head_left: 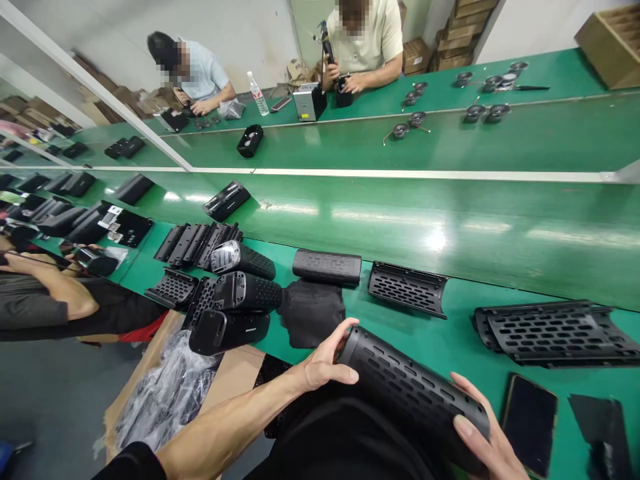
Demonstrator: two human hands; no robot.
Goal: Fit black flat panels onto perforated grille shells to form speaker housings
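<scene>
Between my two hands, close to my body, is a black speaker housing [413, 383] with rows of oblong slots. My left hand [327, 363] grips its left end, thumb on the near side and fingers over the far edge. On the right end my right hand [483, 427] is closed, with its thumb across the slotted face. Just beyond lies a dark cloth [315, 313], with a slotted black shell [327, 267] behind it. An open half shell [407, 288] lies farther right, inner side up. Nested slotted half shells [555, 330] rest at the right.
Finished-looking black speakers [245, 290] are grouped on the left of the green bench. A phone [530, 423] lies near my right hand. A box with clear plastic bags [160, 387] stands below left. Across the green belt [400, 213], two people work; another person's arm [65, 293] is at left.
</scene>
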